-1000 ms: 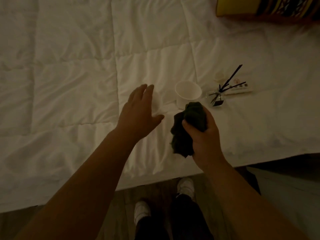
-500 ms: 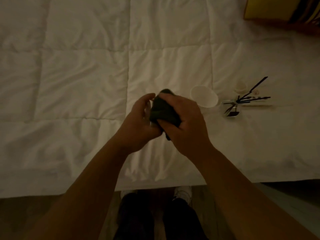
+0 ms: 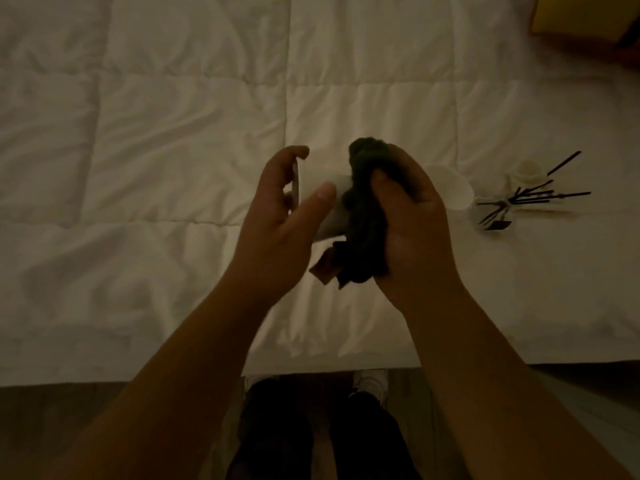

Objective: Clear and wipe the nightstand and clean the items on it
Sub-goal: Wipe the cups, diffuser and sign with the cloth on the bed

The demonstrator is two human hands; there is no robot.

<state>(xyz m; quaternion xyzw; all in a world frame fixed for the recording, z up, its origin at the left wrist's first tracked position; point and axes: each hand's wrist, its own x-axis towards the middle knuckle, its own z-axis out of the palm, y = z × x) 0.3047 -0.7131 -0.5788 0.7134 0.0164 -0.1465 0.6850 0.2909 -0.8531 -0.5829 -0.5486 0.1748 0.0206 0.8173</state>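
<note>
My left hand (image 3: 277, 233) holds a small white cup (image 3: 325, 209) on its side above the bed, thumb on its wall and fingers curled round its base end. My right hand (image 3: 412, 230) grips a bunched dark green cloth (image 3: 363, 216) and presses it against the cup's right side. The cloth hides the right part of the cup. A second white cup (image 3: 450, 188) lies on the bedding just behind my right hand.
A white quilted bed cover (image 3: 173, 168) fills the view; its front edge runs along the bottom, with my shoes and dark floor below. A small glass reed diffuser with black sticks (image 3: 512, 202) lies at the right. A yellow patterned cushion (image 3: 585, 19) sits top right.
My left hand reached to the bed and picked up the white cup. Both hands then came together, and my right hand now rubs the cloth on the cup, which shows more than before.
</note>
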